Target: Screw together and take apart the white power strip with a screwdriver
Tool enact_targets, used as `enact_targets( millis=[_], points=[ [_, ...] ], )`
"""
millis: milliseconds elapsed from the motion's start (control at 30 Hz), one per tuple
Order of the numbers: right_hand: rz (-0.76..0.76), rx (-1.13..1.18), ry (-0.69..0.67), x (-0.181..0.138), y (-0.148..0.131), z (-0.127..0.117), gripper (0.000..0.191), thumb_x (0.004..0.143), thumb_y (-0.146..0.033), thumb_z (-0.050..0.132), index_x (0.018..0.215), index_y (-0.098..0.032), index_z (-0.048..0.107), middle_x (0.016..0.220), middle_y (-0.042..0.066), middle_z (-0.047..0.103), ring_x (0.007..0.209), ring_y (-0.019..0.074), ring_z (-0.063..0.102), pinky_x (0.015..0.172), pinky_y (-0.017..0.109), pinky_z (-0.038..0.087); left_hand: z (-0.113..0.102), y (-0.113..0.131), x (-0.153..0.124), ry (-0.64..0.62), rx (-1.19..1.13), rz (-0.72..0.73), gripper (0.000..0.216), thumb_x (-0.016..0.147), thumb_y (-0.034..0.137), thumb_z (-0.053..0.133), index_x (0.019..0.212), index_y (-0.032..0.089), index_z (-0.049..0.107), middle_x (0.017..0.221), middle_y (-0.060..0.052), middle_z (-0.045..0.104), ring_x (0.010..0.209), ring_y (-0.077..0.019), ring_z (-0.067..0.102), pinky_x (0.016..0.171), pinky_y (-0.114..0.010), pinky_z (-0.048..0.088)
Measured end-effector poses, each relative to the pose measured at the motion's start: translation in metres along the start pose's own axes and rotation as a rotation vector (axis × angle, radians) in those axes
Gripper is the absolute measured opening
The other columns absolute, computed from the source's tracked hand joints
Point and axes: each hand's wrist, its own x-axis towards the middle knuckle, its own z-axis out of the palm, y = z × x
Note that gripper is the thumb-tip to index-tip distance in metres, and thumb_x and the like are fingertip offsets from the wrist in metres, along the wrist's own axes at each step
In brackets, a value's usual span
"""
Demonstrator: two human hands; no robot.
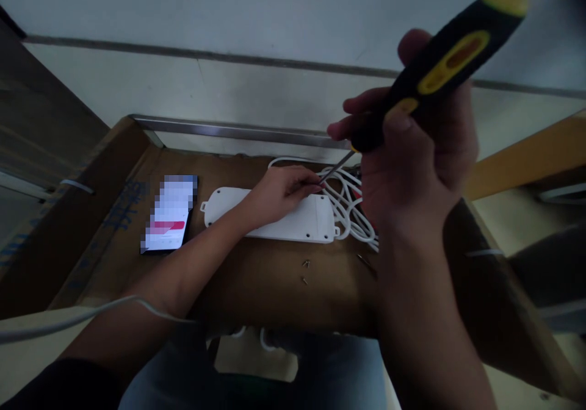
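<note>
My right hand (412,147) is wrapped round the black and yellow handle of a screwdriver (439,68), held up at a slant. Its thin shaft slopes down and left to the fingertips of my left hand (288,190). Those fingers are pinched together at the shaft's tip, and whatever small thing they may hold is hidden. Beneath the left hand lies a long white power strip (293,224), its underside with dark screw holes facing up. Several small screws (306,265) lie on the cardboard in front of it.
A white cable (352,215) lies coiled at the strip's right end. To the left rests a phone (169,215) with a lit screen. A thin dark metal piece (366,263) lies near my right wrist. Cardboard walls (82,215) rise at both sides of the work surface.
</note>
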Motion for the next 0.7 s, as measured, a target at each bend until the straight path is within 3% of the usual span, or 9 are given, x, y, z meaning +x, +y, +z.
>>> enact_targets(
  millis=[67,133,200,367,533,600,700],
  points=[
    [-0.001,-0.041,0.040,-0.0013,-0.0013,0.0018,0.026,0.096,-0.024,0.065,0.121,-0.033,0.067,0.132,-0.009,0.061,0.099,0.0055,0.067,0.082,0.026,0.068,-0.0007,0.0006,0.0000,-0.013,0.033,0.008,0.020,0.098,0.028,0.058,0.103,0.017,0.074,0.103,-0.006,0.078,0.092,-0.0170,0.072,0.089,-0.031,0.056],
    [-0.002,-0.087,0.097,-0.0026,-0.0015,0.0040,0.025,0.094,-0.025,0.069,0.118,-0.028,0.065,0.110,-0.006,0.065,0.094,0.0055,0.067,0.080,0.025,0.067,-0.0013,0.0013,0.0001,-0.026,0.077,0.019,0.021,0.099,0.026,0.056,0.105,0.016,0.074,0.103,-0.006,0.078,0.093,-0.0172,0.072,0.088,-0.031,0.055],
    [-0.012,-0.141,0.139,-0.0028,-0.0009,0.0049,0.026,0.091,-0.025,0.073,0.115,-0.024,0.061,0.092,-0.005,0.063,0.090,0.0060,0.067,0.077,0.025,0.066,-0.0018,0.0018,-0.0001,-0.035,0.113,0.019,0.021,0.099,0.024,0.055,0.106,0.016,0.073,0.104,-0.007,0.078,0.095,-0.0176,0.072,0.088,-0.031,0.054],
    [-0.041,-0.289,0.216,-0.0012,-0.0021,0.0013,0.046,0.082,-0.029,0.084,0.112,-0.023,0.049,0.098,-0.005,0.056,0.085,0.0048,0.063,0.078,0.025,0.064,-0.0010,0.0027,-0.0007,-0.027,0.088,-0.019,0.021,0.097,0.027,0.059,0.110,0.017,0.072,0.106,-0.006,0.079,0.094,-0.0173,0.072,0.086,-0.030,0.055],
    [-0.075,-0.435,0.273,-0.0038,-0.0017,0.0025,0.052,0.075,-0.030,0.087,0.103,-0.023,0.044,0.098,-0.005,0.051,0.084,0.0025,0.056,0.066,0.015,0.056,0.0041,0.0006,0.0010,0.042,0.016,-0.017,0.018,0.091,0.033,0.070,0.098,0.016,0.073,0.097,-0.005,0.078,0.088,-0.0163,0.071,0.082,-0.029,0.055],
    [-0.083,-0.425,0.225,-0.0051,0.0015,0.0043,0.048,0.080,-0.034,0.084,0.107,-0.024,0.046,0.097,-0.005,0.055,0.084,0.0045,0.059,0.071,0.019,0.058,0.0060,-0.0016,0.0019,0.069,0.020,-0.025,0.015,0.091,0.031,0.070,0.094,0.017,0.073,0.093,-0.003,0.078,0.085,-0.0155,0.070,0.080,-0.028,0.054],
    [-0.050,-0.304,0.156,-0.0055,0.0050,0.0070,0.032,0.097,-0.047,0.063,0.117,-0.024,0.052,0.107,0.000,0.065,0.096,0.0104,0.068,0.082,0.028,0.063,0.0059,-0.0039,0.0016,0.062,0.017,-0.020,0.015,0.094,0.028,0.065,0.098,0.016,0.074,0.095,-0.004,0.079,0.086,-0.0157,0.071,0.081,-0.029,0.054]
  ],
)
